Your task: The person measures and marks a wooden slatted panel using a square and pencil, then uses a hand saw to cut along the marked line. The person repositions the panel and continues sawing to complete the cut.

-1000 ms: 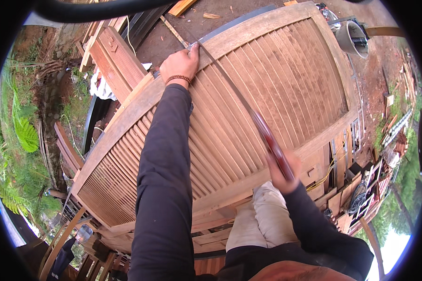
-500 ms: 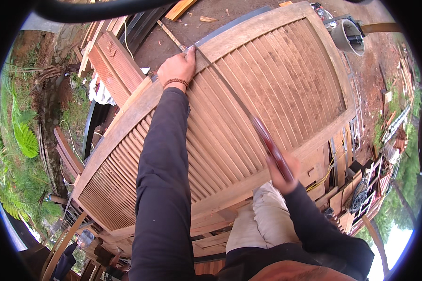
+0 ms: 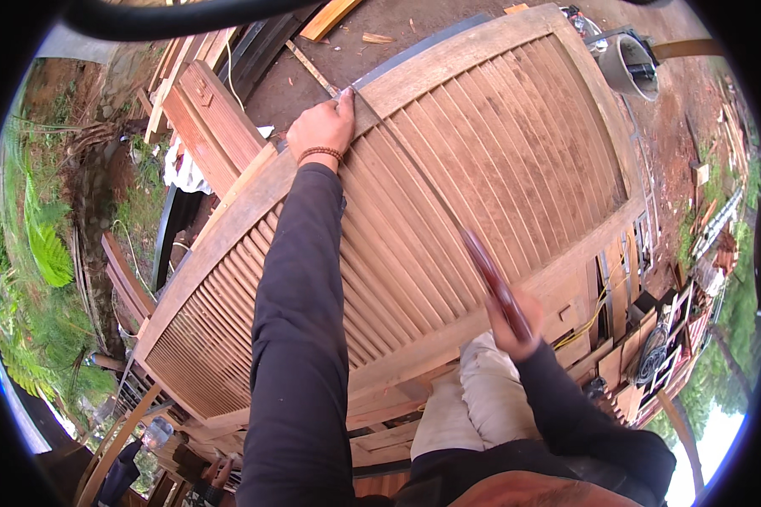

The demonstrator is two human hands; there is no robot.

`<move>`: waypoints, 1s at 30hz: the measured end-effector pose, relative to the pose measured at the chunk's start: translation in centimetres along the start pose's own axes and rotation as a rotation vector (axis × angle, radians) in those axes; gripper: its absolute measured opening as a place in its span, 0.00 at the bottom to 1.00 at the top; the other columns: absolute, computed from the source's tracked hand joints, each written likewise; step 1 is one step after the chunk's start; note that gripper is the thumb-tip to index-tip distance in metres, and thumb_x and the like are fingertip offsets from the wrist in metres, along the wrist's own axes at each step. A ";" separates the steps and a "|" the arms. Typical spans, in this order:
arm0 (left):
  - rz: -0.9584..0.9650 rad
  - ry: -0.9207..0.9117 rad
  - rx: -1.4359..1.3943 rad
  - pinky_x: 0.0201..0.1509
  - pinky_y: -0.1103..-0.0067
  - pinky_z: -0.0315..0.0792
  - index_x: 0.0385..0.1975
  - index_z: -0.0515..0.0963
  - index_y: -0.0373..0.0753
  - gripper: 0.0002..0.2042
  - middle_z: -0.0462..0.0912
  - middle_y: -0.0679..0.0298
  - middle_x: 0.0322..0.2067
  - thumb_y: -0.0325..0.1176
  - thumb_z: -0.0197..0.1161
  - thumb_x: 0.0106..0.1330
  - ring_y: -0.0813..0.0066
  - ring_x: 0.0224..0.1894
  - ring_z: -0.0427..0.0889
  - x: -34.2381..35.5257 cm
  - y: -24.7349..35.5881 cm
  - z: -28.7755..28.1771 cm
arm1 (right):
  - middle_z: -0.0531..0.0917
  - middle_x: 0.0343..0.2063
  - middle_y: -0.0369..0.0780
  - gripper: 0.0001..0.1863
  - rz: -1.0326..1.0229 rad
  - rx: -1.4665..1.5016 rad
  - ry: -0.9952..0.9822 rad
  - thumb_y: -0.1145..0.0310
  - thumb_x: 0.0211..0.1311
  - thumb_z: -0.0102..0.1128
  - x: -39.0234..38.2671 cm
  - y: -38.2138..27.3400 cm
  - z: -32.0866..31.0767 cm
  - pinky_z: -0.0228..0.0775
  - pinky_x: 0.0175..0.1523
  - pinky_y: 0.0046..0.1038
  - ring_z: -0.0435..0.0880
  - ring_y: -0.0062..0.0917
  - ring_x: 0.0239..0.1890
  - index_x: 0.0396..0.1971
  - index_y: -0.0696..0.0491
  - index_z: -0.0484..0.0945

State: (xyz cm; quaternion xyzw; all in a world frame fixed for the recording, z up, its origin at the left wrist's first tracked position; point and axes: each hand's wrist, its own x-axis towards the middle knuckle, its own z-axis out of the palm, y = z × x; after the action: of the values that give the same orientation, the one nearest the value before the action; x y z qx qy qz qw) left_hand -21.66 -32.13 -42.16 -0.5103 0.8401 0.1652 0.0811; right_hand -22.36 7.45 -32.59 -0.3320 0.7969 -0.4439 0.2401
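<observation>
A wooden louvered panel (image 3: 516,160) with a solid frame lies in front of me. My left hand (image 3: 324,131) is closed over its far frame rail, thumb raised beside the thin blade of a handsaw (image 3: 427,186); the fingertips are partly hidden. Seen nearly edge-on, the blade runs across the slats from the far rail back toward me. My right hand (image 3: 514,319) is wrapped around the saw's dark reddish-brown handle (image 3: 492,275), close to the near rail and my knee. Whether the teeth are inside a cut cannot be made out.
Stacked timber boards (image 3: 216,127) stand beyond the panel at the far left. A grey cylindrical bucket (image 3: 627,68) lies past the far right corner. Below the near rail are more wooden panels, with a coiled cable (image 3: 651,353) at the right. Ferns (image 3: 49,249) grow at the left.
The saw and my right hand have drawn back slightly toward me. My left hand stays at the far rail. The whole view has shifted a little.
</observation>
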 end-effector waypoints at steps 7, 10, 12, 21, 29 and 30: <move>0.027 -0.016 0.011 0.56 0.58 0.77 0.46 0.89 0.48 0.31 0.88 0.46 0.43 0.64 0.43 0.74 0.45 0.51 0.86 0.0 1.1 -0.5 | 0.80 0.21 0.43 0.03 -0.091 0.158 0.107 0.76 0.61 0.69 11.3 1.7 7.2 0.71 0.28 0.29 0.81 0.29 0.21 0.34 0.55 0.83; 0.021 -0.026 0.017 0.56 0.59 0.77 0.46 0.89 0.48 0.31 0.88 0.46 0.43 0.64 0.43 0.74 0.45 0.50 0.86 0.0 0.8 -0.2 | 0.80 0.22 0.42 0.03 -0.025 0.226 0.091 0.74 0.63 0.70 14.3 -0.1 8.6 0.71 0.28 0.29 0.80 0.29 0.21 0.34 0.54 0.83; -0.002 -0.018 0.004 0.56 0.59 0.77 0.46 0.89 0.48 0.31 0.88 0.46 0.43 0.65 0.42 0.74 0.45 0.50 0.86 0.2 0.3 -0.3 | 0.81 0.22 0.43 0.03 -0.061 0.133 0.056 0.74 0.62 0.70 9.1 1.3 5.8 0.72 0.28 0.30 0.81 0.30 0.21 0.34 0.54 0.84; 0.039 0.054 0.011 0.53 0.60 0.78 0.41 0.90 0.48 0.31 0.89 0.49 0.39 0.65 0.43 0.74 0.47 0.47 0.88 -0.1 1.0 0.0 | 0.81 0.22 0.42 0.04 -0.170 0.183 0.123 0.74 0.61 0.70 12.8 2.5 8.1 0.71 0.28 0.30 0.81 0.30 0.22 0.31 0.54 0.82; 0.007 0.050 -0.019 0.53 0.59 0.78 0.41 0.90 0.46 0.31 0.89 0.47 0.39 0.63 0.44 0.74 0.46 0.47 0.87 0.0 -0.1 -0.1 | 0.85 0.24 0.47 0.09 -0.092 -0.060 0.054 0.77 0.58 0.70 -0.2 0.5 0.8 0.77 0.30 0.33 0.87 0.40 0.25 0.39 0.55 0.87; 0.022 0.059 -0.015 0.53 0.59 0.78 0.41 0.90 0.46 0.31 0.89 0.47 0.39 0.63 0.44 0.74 0.46 0.46 0.87 -0.3 0.0 0.1 | 0.85 0.25 0.47 0.08 -0.045 -0.064 0.041 0.77 0.58 0.70 -1.4 0.0 0.0 0.78 0.30 0.33 0.88 0.41 0.26 0.39 0.55 0.87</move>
State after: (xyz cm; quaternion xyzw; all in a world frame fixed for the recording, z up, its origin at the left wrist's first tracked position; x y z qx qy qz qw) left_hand -21.54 -31.82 -42.13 -0.5063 0.8463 0.1575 0.0507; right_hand -21.38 8.51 -32.51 -0.3478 0.8078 -0.4303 0.2030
